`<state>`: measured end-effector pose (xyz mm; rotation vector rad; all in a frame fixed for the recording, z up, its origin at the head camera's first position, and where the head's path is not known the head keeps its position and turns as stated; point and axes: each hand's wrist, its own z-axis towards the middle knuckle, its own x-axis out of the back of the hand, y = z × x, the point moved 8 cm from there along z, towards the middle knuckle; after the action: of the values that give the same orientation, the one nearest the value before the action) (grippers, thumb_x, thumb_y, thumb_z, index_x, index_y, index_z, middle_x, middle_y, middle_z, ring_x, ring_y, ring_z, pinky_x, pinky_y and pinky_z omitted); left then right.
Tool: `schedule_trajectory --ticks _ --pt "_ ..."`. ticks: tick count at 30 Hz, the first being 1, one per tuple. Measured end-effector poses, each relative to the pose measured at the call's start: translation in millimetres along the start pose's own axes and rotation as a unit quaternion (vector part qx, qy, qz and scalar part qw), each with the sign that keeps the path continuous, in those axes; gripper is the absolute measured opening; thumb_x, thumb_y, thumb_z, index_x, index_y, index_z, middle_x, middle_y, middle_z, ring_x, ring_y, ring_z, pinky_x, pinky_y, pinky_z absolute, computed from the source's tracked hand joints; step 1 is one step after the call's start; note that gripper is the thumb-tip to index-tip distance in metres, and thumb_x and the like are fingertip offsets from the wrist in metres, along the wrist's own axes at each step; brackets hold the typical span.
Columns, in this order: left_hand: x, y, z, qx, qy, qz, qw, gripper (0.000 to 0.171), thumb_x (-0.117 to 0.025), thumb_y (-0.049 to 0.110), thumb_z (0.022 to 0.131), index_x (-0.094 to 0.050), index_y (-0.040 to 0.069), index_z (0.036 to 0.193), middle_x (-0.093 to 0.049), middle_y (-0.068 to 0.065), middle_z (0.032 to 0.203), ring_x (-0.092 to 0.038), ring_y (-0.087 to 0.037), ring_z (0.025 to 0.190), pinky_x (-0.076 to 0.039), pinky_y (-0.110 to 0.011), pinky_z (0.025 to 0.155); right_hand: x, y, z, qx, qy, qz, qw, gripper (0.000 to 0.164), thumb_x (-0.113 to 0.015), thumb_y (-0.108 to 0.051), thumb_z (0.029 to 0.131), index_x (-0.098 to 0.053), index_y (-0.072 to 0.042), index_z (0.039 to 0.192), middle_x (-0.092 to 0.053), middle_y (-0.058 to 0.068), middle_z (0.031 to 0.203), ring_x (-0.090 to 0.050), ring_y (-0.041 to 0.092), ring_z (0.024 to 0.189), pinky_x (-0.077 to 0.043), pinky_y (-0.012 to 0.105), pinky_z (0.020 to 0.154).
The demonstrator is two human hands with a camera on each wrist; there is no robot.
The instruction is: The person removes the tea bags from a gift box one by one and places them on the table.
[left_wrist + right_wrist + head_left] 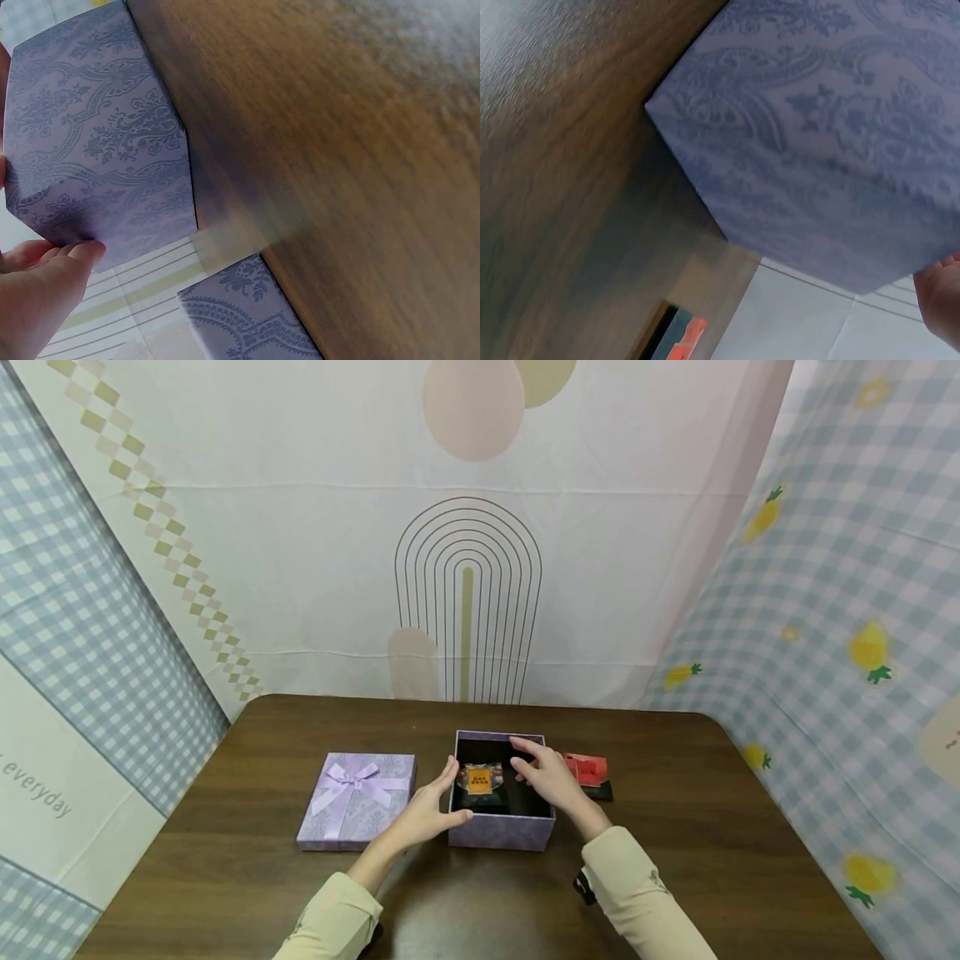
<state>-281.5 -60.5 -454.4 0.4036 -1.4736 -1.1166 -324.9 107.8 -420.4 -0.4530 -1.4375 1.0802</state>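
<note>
A lilac patterned gift box (501, 832) stands uncovered on the table, its inside black. Within its left half lies a dark packet (480, 786) with an orange label. My left hand (429, 806) rests against the box's left side, fingers extended along the wall and thumb near the front corner. Over the right rim reaches my right hand (552, 774), its fingers loosely bent above the box's right half; I see nothing held in them. In the left wrist view, fingertips (91, 253) touch the patterned wall.
To the left lies the box's lilac lid (318, 835) with a ribbon bow. A red and black packet (588, 770) sits just right of the box. All stand on a brown wooden table (697, 827); a printed cloth (600, 610) hangs behind it.
</note>
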Motion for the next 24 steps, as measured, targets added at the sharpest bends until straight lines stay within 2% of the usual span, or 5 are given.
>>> schedule_trajectory --ticks 8,12,16,19,24 --pt "0.8 -0.1 0.2 -0.002 0.003 -0.003 1.0 0.08 -0.067 0.021 0.079 -0.023 -0.007 0.14 -0.013 -0.019 0.148 -0.026 -0.036 0.131 -0.024 -0.048 0.106 -17.9 -1.9 5.7 -0.005 -0.029 -0.013 0.999 0.038 -0.052 -0.005 0.09 -0.05 0.005 0.126 -0.055 0.026 0.12 -0.063 0.035 0.076 -0.051 0.028 0.062" --pt "0.8 -0.1 0.5 -0.001 0.004 -0.002 1.0 0.08 -0.067 0.02 0.08 -0.023 -0.007 0.14 -0.014 -0.02 0.148 -0.027 -0.037 0.131 -0.024 -0.048 0.106 -29.2 -0.3 9.7 -0.003 -0.043 -0.04 0.998 0.036 -0.05 -0.001 0.088 -0.052 0.005 0.124 -0.062 0.025 0.106 -0.063 0.028 0.07 -0.046 0.025 0.054" --pt "-0.9 0.5 1.2 -0.002 -0.001 -0.001 1.0 0.079 -0.067 0.019 0.08 -0.022 -0.007 0.14 -0.013 -0.02 0.148 -0.026 -0.037 0.131 -0.024 -0.048 0.106 -40.7 4.0 11.3 0.0 -0.058 -0.088 0.994 0.035 -0.051 0.001 0.087 -0.055 0.005 0.121 -0.064 0.02 0.102 -0.054 0.015 0.062 -0.039 0.022 0.051" --pt "-1.6 0.8 1.3 -0.002 -0.003 0.001 1.0 0.08 -0.067 0.019 0.08 -0.021 -0.007 0.141 -0.012 -0.019 0.148 -0.027 -0.037 0.131 -0.024 -0.048 0.106 -47.2 6.5 11.6 0.001 -0.069 -0.119 0.991 0.034 -0.052 0.001 0.086 -0.056 0.006 0.119 -0.064 0.017 0.098 -0.048 0.013 0.061 -0.039 0.023 0.054" --pt "-0.1 1.2 0.4 -0.004 0.001 0.004 1.0 0.081 -0.067 0.02 0.08 -0.022 -0.007 0.14 -0.013 -0.022 0.148 -0.027 -0.038 0.13 -0.024 -0.048 0.106 -54.7 12.4 11.2 -0.03 -0.098 -0.166 0.981 0.035 -0.055 -0.004 0.087 -0.055 0.004 0.121 -0.063 0.017 0.106 -0.055 0.018 0.077 -0.047 0.034 0.067"
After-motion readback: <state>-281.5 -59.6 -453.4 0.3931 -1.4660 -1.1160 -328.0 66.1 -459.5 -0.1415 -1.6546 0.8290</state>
